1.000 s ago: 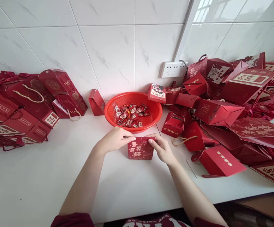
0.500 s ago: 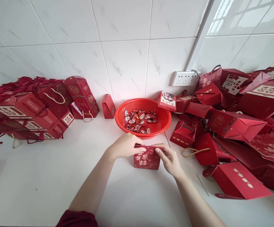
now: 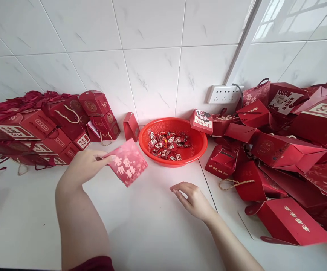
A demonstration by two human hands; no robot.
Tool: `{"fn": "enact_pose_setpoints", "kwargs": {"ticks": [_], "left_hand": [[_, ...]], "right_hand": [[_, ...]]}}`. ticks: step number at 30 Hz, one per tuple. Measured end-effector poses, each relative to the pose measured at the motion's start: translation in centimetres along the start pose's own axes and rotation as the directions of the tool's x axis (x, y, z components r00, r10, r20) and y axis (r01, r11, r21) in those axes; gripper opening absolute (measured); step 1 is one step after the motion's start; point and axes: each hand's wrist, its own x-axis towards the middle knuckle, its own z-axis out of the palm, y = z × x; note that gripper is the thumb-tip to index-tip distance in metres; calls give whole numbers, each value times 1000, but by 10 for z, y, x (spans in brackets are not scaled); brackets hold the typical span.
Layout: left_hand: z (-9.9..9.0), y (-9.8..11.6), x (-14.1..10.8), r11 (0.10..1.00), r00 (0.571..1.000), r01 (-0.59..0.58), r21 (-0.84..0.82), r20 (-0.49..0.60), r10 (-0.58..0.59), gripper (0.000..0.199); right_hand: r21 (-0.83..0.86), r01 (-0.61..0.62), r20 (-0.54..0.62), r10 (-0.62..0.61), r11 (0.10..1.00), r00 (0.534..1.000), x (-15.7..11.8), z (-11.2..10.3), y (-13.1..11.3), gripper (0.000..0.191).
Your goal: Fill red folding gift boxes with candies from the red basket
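My left hand (image 3: 91, 165) pinches the top edge of a red gift box (image 3: 128, 162) with pale printed characters. The box hangs tilted above the white table, left of centre. My right hand (image 3: 193, 199) is over the table in front of the basket, fingers curved, thumb and fingertips a little apart, with nothing between them. Beyond both hands, a red plastic basket (image 3: 199, 148) holds several red wrapped candies (image 3: 169, 145). A narrow upright red box (image 3: 131, 127) stands just left of the basket.
Stacked red boxes (image 3: 42, 128) with rope handles and dark red ribbons line the left back. A loose heap of red boxes (image 3: 282, 150) covers the right side. One flat box (image 3: 201, 121) rests on the basket's rim. A power strip (image 3: 224, 94) is on the tiled wall.
My left hand has moved left with the gift box, which is now raised and tilted. My right hand has let go of the box and sits slightly lower.
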Motion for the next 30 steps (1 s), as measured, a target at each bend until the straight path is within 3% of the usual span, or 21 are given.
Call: {"fn": "enact_pose_setpoints", "kwargs": {"ticks": [3, 6, 10, 15, 23, 30], "left_hand": [[11, -12, 17, 976, 983, 181, 121, -34, -178, 31], [25, -17, 31, 957, 966, 254, 141, -91, -243, 30], [42, -30, 43, 952, 952, 304, 23, 39, -305, 33], [68, -48, 70, 891, 886, 453, -40, 133, -445, 35], [80, -48, 150, 854, 859, 512, -96, 87, -505, 48], [87, -59, 210, 853, 871, 490, -178, 51, -489, 47]], "right_hand": [[-91, 44, 45, -40, 995, 998, -1, 4, 3, 21], [-135, 49, 60, -41, 990, 997, -1, 5, 6, 21], [-159, 70, 75, -58, 985, 995, -1, 6, 6, 21], [-168, 68, 99, -52, 983, 994, -1, 10, 6, 21], [-205, 46, 112, -23, 978, 993, -1, 9, 3, 22], [-207, 45, 114, -21, 977, 993, 3, 9, 2, 19]]}}
